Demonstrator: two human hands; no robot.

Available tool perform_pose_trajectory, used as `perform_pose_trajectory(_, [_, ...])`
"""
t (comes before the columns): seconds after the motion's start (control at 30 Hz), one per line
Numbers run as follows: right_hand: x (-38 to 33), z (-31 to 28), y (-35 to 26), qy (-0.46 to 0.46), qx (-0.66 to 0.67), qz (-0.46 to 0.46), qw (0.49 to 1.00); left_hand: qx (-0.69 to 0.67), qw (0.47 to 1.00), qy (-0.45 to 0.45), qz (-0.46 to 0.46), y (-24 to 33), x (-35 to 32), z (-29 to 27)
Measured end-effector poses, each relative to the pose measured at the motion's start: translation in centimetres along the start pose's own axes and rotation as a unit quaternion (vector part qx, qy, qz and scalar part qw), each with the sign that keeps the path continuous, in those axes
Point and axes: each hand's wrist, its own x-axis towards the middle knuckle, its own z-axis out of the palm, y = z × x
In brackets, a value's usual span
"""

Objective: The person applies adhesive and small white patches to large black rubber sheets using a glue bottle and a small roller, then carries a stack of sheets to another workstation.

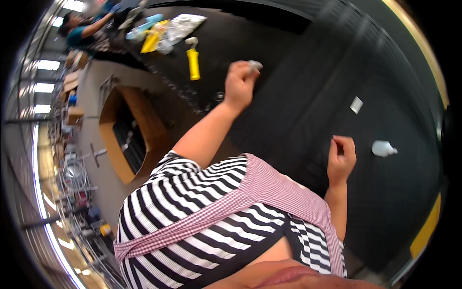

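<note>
My left hand (pixel 239 86) is closed around a small whitish-grey wad (pixel 255 65), perhaps cloth or paper, above the black surface (pixel 293 106). Its exact kind is too blurred to tell. My right hand (pixel 341 158) hovers lower down at the right, thumb and fingertips brought together in a pinch. Whether anything sits between those fingertips I cannot make out. To the right of that hand a small translucent white bottle (pixel 381 148) lies on its side, its nozzle turned right. A small white rectangular piece (pixel 356 105) rests on the black surface farther up.
Beyond my left hand lies a yellow-handled tool (pixel 193 62) with a pale curved head. Behind it are yellow packaging (pixel 153 38) and crumpled silvery plastic (pixel 185 26). An open cardboard box (pixel 113 149) with black contents stands at left. A co-worker (pixel 89 36) is at the far left.
</note>
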Motion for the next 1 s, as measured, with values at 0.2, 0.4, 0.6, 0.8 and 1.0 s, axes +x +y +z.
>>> perform_pose_trajectory(0.2, [-1.6,2.4,-2.4,-0.099,0.067,0.034,0.992,0.326,0.901,0.046,-0.281,-20.1,3.1,-12.4])
perform_pose_trajectory(0.4, [-1.2,6.1,-3.3,-0.119,0.098,0.084,0.984,0.182,0.975,-0.051,-0.114,-16.2,2.2,-7.5])
perform_pose_trajectory(0.6, [1.4,9.8,-4.6,-0.083,0.546,0.395,0.735,-0.247,0.925,-0.286,-0.049,3.5,-5.3,0.8])
perform_pose_trajectory(0.8, [-1.8,7.5,-4.1,0.024,0.582,0.388,0.714,-0.324,0.85,-0.416,-0.005,7.7,-10.0,4.0])
perform_pose_trajectory(1.0, [-2.9,3.5,-1.0,0.143,0.16,0.337,0.916,-0.295,0.815,-0.496,0.057,7.2,-8.0,5.0])
